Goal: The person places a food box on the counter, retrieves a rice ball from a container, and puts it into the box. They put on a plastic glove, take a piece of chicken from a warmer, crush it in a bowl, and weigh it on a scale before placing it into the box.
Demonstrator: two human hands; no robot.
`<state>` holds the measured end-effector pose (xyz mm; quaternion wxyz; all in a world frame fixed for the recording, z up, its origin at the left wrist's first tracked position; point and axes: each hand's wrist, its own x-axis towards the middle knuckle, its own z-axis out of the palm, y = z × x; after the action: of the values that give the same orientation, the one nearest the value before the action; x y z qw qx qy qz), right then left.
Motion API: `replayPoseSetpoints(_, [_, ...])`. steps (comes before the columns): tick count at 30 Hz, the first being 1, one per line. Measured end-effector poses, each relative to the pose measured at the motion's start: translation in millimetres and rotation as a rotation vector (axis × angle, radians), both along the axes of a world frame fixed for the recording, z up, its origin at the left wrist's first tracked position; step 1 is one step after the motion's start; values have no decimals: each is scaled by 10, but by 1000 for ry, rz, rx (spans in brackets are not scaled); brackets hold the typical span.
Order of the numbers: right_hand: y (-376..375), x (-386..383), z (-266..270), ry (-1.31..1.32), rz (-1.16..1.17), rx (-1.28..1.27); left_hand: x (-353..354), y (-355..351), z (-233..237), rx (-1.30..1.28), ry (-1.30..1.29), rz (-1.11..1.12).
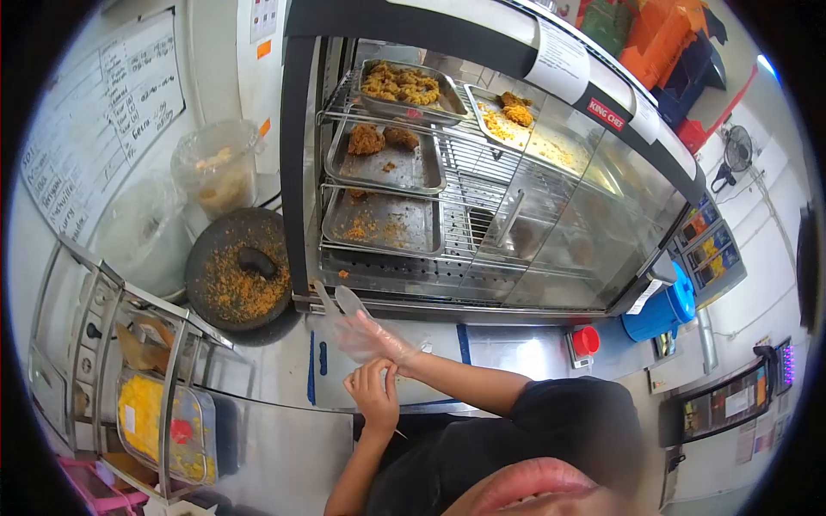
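Your bare left hand (374,394) pinching the cuff of the clear, loose plastic glove (351,303) on your right hand (377,338), right fingers extended, grasping nothing, before a black-framed glass food cabinet (482,50).

Left hand (372,394) at right wrist (411,362)

the left forearm (351,483) is cut off below, print on the white sheet (559,56) unreadable.
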<state>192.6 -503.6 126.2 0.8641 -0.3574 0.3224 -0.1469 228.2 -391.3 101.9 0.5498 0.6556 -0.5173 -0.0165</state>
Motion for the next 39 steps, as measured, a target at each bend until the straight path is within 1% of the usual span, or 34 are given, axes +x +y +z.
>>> replayPoseSetpoints(3, [0,-121,-95,142,-135,-114,-56,-7,14,-9,0,-40])
replayPoseSetpoints(6, [-102,-231,-321,20,-40,-190,-126,-12,68,-20,-22,-53])
replayPoseSetpoints(9, [8,-379,205,-242,0,-185,-253,10,174,27,-16,-88])
replayPoseSetpoints(14, [-86,-697,403,-358,51,-127,-640,-84,379,-48,-163,-208])
replayPoseSetpoints(16, [-225,-819,288,-445,72,-110,-846,-150,453,-70,-190,-245])
replayPoseSetpoints(19, [-300,-961,264,-582,79,27,-1077,-285,574,-71,-200,-267])
replayPoseSetpoints(21, [-321,-1042,270,-607,95,23,-1152,-348,641,-49,-232,-258])
replayPoseSetpoints(23, [-427,-1077,194,-644,108,31,-1205,-377,646,-35,-210,-258])
replayPoseSetpoints(25, [-540,-1055,214,-627,72,-13,-1267,-378,582,-22,-182,-239])
replayPoseSetpoints(27, [-558,-999,399,-617,50,-79,-1303,-347,471,-13,-152,-204])
replayPoseSetpoints(28, [-536,-937,464,-640,76,-118,-1321,-309,453,-7,-127,-185])
replayPoseSetpoints(32, [-357,-615,628,-729,99,-91,-1224,-93,499,13,-36,-107])
replayPoseSetpoints(35, [-322,-359,619,-810,88,-219,-1058,99,547,55,-37,-80])
replayPoseSetpoints(37, [-445,-134,444,-710,129,-455,-937,194,587,67,-76,-83])
replayPoseSetpoints(39, [-423,-84,469,-524,-82,-456,-850,368,575,74,-110,-91])
